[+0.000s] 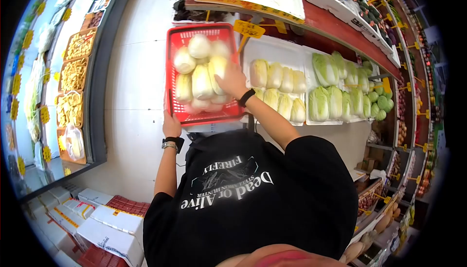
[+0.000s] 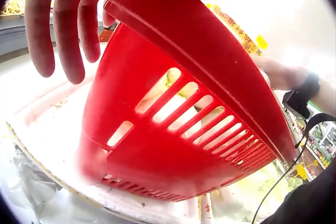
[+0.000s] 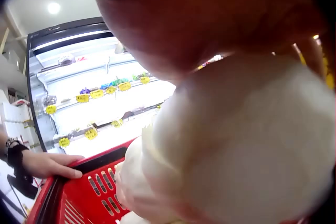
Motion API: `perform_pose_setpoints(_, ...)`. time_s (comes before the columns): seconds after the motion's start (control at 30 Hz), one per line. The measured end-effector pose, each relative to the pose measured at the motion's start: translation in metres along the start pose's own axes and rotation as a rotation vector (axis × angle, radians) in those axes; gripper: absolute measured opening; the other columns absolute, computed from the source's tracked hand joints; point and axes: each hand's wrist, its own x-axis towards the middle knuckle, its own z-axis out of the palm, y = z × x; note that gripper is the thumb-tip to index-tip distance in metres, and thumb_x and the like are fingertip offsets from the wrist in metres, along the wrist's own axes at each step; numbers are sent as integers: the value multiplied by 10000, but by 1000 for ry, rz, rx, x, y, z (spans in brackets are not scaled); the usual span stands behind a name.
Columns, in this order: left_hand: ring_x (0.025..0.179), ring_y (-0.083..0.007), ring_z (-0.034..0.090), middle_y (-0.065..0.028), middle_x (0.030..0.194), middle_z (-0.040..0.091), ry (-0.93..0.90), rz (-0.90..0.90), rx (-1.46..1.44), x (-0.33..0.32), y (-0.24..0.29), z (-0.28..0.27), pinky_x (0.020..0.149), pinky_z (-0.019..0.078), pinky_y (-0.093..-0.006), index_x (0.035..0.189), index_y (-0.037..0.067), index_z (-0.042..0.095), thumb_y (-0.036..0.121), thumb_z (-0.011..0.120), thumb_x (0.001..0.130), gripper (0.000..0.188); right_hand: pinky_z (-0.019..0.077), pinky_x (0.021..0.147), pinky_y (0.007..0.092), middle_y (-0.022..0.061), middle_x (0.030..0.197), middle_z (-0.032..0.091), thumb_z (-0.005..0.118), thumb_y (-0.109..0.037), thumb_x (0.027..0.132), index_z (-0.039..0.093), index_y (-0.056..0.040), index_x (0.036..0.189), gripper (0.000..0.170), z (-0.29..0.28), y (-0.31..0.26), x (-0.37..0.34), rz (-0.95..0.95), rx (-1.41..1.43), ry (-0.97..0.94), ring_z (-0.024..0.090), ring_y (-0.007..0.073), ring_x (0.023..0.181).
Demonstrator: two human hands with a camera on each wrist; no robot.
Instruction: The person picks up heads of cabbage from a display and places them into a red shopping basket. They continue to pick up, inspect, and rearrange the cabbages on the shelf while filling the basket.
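Observation:
A red plastic basket [image 1: 171, 84] is filled with several pale napa cabbages [image 1: 202, 83], some showing white root ends. My right hand [image 1: 230, 81] grips a cabbage at the basket's right side; in the right wrist view its white base [image 3: 257, 145] fills much of the picture, under the hand. My left hand [image 1: 171, 125] holds the basket's near left corner. In the right wrist view the left thumb [image 3: 68, 172] lies over the rim. Seen from the left wrist, the fingers [image 2: 68, 35] hang down outside the slotted basket wall [image 2: 157, 155].
White trays on the right carry yellowish cabbages [image 1: 275, 77] and greener ones [image 1: 326, 102]. A yellow price sign [image 1: 249, 29] stands at the basket's far right corner. To the left runs a lit display case [image 1: 99, 96]. White boxes [image 1: 109, 233] are stacked at lower left.

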Motion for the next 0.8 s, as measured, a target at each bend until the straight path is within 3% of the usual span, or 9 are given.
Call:
perform_pose_setpoints(0.07,968,-488,615,-290,1088,643,32,35,-11,1,-3,3,805,484,-549,1267,15,442,197,490,977,346,455,949,453,234,1261,551,639,-502,855,518,59,1294,723,-7,3,-5,-69,-127,28,563,375,1119)
perform_pose_setpoints(0.17,979,-483,613,-283,1081,647,31,33,-8,2,-3,3,814,483,-536,1259,14,446,193,487,979,335,463,933,472,226,1203,588,625,-490,871,524,52,1302,699,-14,21,-11,-14,116,-23,569,388,1099)
perform_pose_setpoints(0.3,983,-477,620,-283,1103,645,33,-3,6,2,1,3,821,484,-533,1264,13,443,197,488,985,337,470,917,500,253,1155,614,619,-420,886,579,8,1221,545,-12,100,-34,236,291,121,577,393,1101)
perform_pose_setpoints(0.37,966,-471,632,-265,1067,664,61,-13,19,-3,11,1,800,490,-529,1241,32,450,201,490,985,310,452,973,493,278,1221,588,656,-438,854,529,10,1305,648,-45,149,-56,470,281,-60,551,408,1159)
perform_pose_setpoints(0.43,961,-475,630,-262,1059,668,83,12,32,-5,15,1,788,490,-532,1233,41,452,198,487,985,296,438,1012,491,308,1299,548,701,-446,816,466,26,1384,775,10,244,-96,635,82,-30,525,443,1197)
perform_pose_setpoints(0.53,957,-480,626,-263,1056,667,80,-38,110,-3,15,2,783,488,-535,1232,39,451,201,485,984,298,452,1024,493,264,1317,559,717,-554,758,456,15,1390,890,38,344,-166,831,-244,-116,487,442,1258)
perform_pose_setpoints(0.57,950,-488,623,-274,1046,663,87,-40,139,-1,11,4,779,486,-542,1235,34,445,219,487,987,312,416,1033,573,207,1469,437,698,-533,768,380,-39,1466,912,46,373,-185,900,-236,-255,404,426,1356)
perform_pose_setpoints(0.63,937,-495,621,-288,1028,660,107,-27,193,1,4,8,773,483,-552,1235,29,437,237,491,988,327,409,1049,569,221,1481,420,739,-514,735,400,-44,1446,917,5,385,-202,1064,61,-397,420,439,1342)
perform_pose_setpoints(0.8,910,-497,625,-288,980,667,100,-91,243,-3,19,5,761,482,-565,1197,43,442,254,493,993,298,401,1054,567,285,1432,430,769,-469,732,320,-62,1475,958,40,415,-240,1079,-32,-255,446,454,1308)
